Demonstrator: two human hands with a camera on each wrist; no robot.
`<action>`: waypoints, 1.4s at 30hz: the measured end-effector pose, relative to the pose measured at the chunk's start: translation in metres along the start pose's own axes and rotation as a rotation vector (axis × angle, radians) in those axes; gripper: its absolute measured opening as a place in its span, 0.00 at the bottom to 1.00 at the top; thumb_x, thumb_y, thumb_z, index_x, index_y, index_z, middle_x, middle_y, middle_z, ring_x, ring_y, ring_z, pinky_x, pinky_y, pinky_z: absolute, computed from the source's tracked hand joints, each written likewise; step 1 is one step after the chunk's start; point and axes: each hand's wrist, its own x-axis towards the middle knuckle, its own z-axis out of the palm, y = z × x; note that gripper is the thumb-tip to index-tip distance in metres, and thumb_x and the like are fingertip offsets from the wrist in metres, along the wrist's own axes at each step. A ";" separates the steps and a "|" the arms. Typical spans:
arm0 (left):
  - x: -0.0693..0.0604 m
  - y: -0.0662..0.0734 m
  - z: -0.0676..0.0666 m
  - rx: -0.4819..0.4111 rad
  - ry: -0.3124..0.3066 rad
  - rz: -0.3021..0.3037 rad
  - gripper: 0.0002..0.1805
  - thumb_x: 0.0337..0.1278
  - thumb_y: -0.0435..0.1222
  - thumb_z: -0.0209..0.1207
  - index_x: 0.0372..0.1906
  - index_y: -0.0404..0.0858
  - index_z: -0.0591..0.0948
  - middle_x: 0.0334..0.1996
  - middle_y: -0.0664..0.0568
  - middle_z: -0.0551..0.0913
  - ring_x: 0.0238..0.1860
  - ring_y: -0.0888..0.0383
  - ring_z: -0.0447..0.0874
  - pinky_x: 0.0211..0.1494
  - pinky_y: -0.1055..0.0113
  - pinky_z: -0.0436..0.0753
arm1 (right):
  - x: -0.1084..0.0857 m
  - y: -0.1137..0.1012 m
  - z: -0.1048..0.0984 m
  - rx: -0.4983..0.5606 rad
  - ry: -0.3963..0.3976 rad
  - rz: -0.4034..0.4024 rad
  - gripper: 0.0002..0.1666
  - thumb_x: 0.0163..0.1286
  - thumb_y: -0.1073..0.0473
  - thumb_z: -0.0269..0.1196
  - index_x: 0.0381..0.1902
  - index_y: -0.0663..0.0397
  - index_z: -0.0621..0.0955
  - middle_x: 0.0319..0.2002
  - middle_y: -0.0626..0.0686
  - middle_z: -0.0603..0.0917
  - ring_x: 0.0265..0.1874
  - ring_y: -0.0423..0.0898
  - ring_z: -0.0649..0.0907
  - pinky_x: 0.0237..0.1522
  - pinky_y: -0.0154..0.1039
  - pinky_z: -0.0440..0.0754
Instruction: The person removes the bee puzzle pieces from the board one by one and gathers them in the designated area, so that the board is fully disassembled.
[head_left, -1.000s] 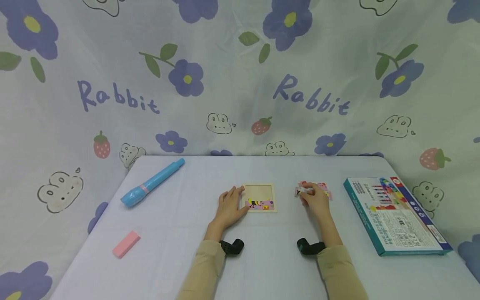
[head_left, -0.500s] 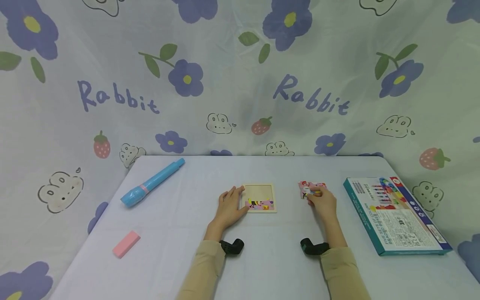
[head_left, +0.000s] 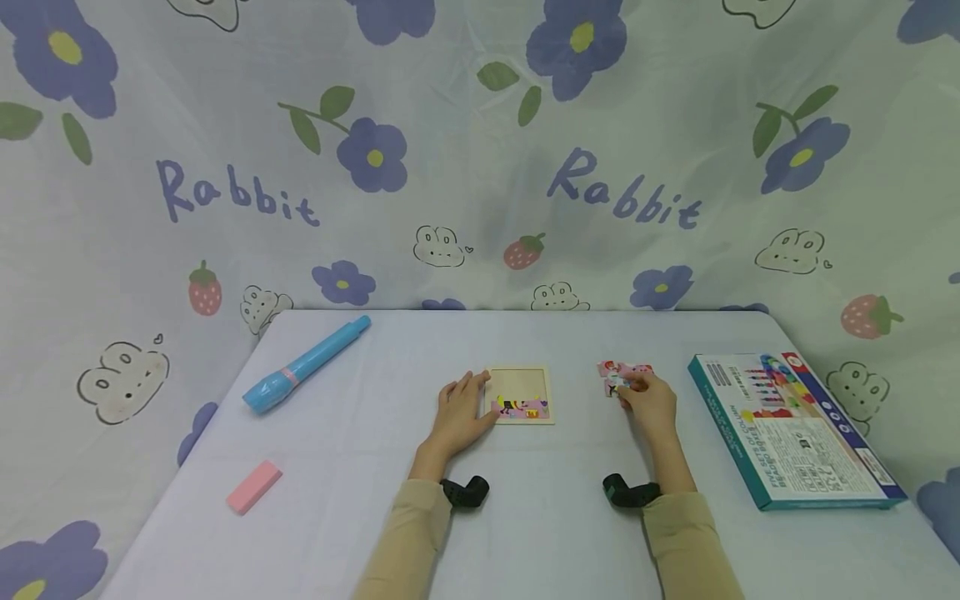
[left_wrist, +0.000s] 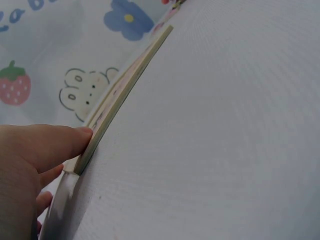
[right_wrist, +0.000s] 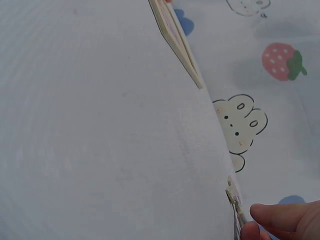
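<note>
A square wooden tray (head_left: 517,383) lies mid-table with pink and yellow puzzle pieces (head_left: 519,409) along its near side. My left hand (head_left: 454,419) rests at the tray's left edge, fingers spread. In the left wrist view its thumb (left_wrist: 65,142) touches the wooden rim (left_wrist: 131,82). To the right of the tray, my right hand (head_left: 651,408) pinches a small piece, mostly hidden by the fingers, over a cluster of pink pieces (head_left: 609,372). The right wrist view shows the thumb and a finger (right_wrist: 257,220) close beside thin pieces (right_wrist: 233,196).
A teal-edged, printed box (head_left: 798,429) lies at the right. At the back left is a blue tube-shaped object (head_left: 307,364), and a pink block (head_left: 254,487) lies at the front left. Behind the white table (head_left: 540,533) hangs a patterned cloth (head_left: 480,167).
My right hand has moved slightly right over the cluster, uncovering pieces on its left side. A light piece seen at its fingers a second ago no longer shows there. My left hand stays put.
</note>
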 end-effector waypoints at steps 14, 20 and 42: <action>0.001 -0.001 0.002 0.007 -0.002 0.004 0.35 0.55 0.46 0.57 0.67 0.38 0.63 0.66 0.49 0.66 0.70 0.50 0.53 0.68 0.52 0.48 | -0.002 -0.011 0.014 0.007 -0.065 -0.065 0.18 0.61 0.64 0.62 0.49 0.65 0.78 0.36 0.60 0.79 0.20 0.37 0.77 0.23 0.26 0.73; 0.000 0.000 0.000 0.036 -0.009 0.067 0.25 0.58 0.46 0.55 0.61 0.49 0.70 0.67 0.48 0.63 0.70 0.46 0.53 0.65 0.46 0.50 | -0.005 -0.018 0.027 0.027 -0.112 -0.080 0.17 0.61 0.64 0.62 0.49 0.64 0.78 0.37 0.59 0.79 0.25 0.41 0.78 0.26 0.27 0.75; -0.002 0.000 -0.003 0.056 -0.027 0.144 0.14 0.59 0.42 0.57 0.48 0.62 0.82 0.70 0.51 0.57 0.71 0.45 0.48 0.65 0.42 0.47 | -0.024 -0.040 0.070 -0.079 -0.336 -0.256 0.14 0.58 0.62 0.66 0.43 0.55 0.81 0.35 0.51 0.81 0.35 0.46 0.77 0.36 0.39 0.74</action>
